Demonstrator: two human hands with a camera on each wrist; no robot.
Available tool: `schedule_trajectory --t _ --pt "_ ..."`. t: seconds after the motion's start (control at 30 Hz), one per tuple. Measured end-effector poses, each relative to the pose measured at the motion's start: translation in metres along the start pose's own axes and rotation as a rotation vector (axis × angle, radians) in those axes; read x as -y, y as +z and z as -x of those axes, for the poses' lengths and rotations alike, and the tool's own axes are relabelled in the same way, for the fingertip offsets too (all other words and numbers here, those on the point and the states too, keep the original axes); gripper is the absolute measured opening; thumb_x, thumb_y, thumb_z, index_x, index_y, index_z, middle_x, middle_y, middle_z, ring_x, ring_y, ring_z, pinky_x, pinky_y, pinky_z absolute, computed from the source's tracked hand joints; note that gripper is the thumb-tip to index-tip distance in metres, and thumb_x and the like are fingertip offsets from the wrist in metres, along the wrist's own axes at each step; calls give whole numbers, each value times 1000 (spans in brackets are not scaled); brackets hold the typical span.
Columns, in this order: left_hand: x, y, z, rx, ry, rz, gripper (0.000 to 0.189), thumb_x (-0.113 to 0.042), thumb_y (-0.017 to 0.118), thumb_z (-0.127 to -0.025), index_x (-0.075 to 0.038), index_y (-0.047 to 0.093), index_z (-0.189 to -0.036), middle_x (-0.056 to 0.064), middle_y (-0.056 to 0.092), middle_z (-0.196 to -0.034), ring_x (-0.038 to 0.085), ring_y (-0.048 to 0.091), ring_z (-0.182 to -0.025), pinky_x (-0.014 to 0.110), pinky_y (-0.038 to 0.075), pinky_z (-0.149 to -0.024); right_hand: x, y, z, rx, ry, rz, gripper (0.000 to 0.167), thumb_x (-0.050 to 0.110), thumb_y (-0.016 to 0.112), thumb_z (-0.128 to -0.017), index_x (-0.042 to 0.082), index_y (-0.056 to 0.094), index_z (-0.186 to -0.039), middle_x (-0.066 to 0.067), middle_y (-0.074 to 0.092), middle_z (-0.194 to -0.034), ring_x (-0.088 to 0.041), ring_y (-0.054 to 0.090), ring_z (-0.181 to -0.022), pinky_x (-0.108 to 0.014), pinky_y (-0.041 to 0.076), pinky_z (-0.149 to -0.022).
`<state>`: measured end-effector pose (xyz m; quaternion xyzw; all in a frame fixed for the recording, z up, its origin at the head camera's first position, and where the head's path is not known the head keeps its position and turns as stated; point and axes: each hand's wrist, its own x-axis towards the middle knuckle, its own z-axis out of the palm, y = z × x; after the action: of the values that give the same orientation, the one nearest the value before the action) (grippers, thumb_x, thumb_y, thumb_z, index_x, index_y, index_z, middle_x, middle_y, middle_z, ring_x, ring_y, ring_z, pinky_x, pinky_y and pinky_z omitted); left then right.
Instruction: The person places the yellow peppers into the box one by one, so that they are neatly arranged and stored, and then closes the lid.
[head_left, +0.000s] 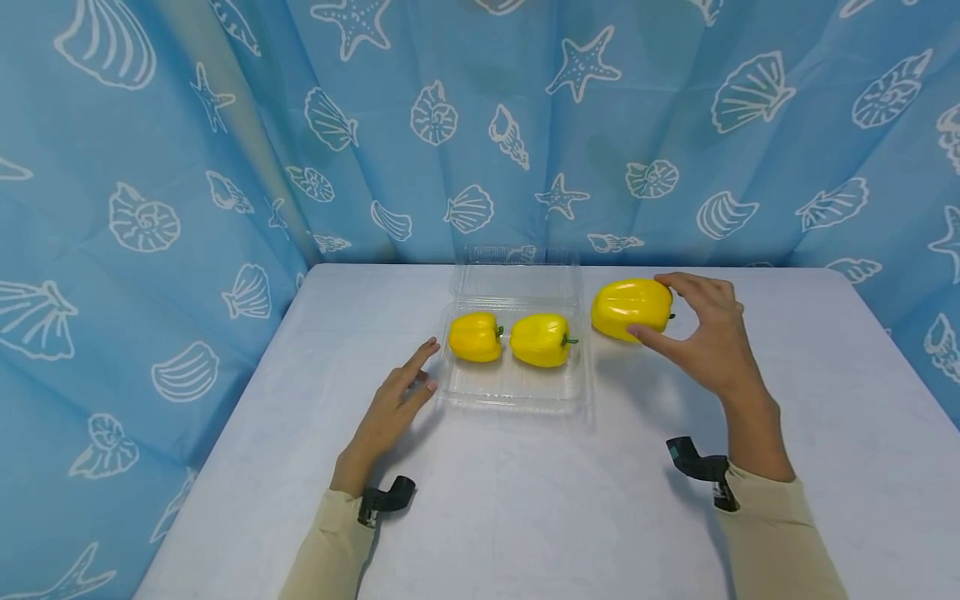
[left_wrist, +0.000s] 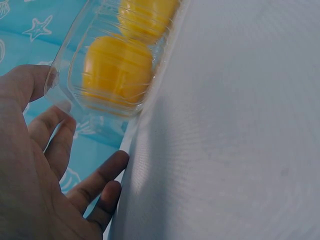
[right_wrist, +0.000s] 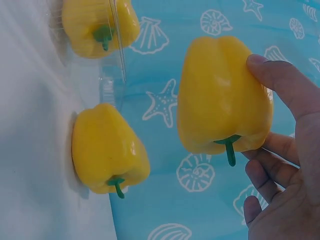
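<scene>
My right hand (head_left: 712, 333) holds a yellow bell pepper (right_wrist: 225, 95) with a green stem, thumb on one side and fingers on the other, raised above the table. Beyond it in the right wrist view, another yellow bell pepper (right_wrist: 109, 150) lies on the cloth; in the head view the held one hides most of it. Two more yellow bell peppers, a left one (head_left: 476, 337) and a right one (head_left: 540, 340), sit side by side in a clear plastic clamshell container (head_left: 517, 393). With fingers spread, my left hand (head_left: 386, 417) is beside the container's left wall, fingertips right at its rim.
The container's clear lid (head_left: 517, 279) is folded back toward the rear edge. A white cloth (head_left: 517, 508) covers the table. Behind and to the left hangs a blue curtain (head_left: 525, 108) with white shells and starfish. Each wrist carries a black camera mount (head_left: 390, 497).
</scene>
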<state>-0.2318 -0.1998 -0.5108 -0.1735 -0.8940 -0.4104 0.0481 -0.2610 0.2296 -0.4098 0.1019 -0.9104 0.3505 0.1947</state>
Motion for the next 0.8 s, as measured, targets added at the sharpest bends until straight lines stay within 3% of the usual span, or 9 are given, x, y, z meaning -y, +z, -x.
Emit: schedule_trajectory --t 0.23,0.47,0.8 --pt "0 0 0 1 -8 -6 57 -34 51 -105 -34 31 -158 -17 25 -162 21 52 -117 52 39 -100 3 2 0 1 -6 9 72 28 88 -76 10 57 -138 -16 52 -142 -36 33 -128 -68 19 -105" --pt "1 0 0 2 -13 -10 56 -32 51 -105 -30 32 -158 -16 25 -162 22 52 -117 53 40 -98 5 3 -1 -3 -21 7 72 27 89 -76 9 57 -138 -16 53 -140 -36 33 -127 -67 20 -102" --pt "0 0 0 7 -16 -15 56 -36 50 -105 -35 30 -158 -18 26 -161 21 52 -117 52 40 -98 11 7 -2 -13 -66 -4 71 24 89 -74 6 59 -136 -17 54 -138 -36 35 -125 -62 22 -94"
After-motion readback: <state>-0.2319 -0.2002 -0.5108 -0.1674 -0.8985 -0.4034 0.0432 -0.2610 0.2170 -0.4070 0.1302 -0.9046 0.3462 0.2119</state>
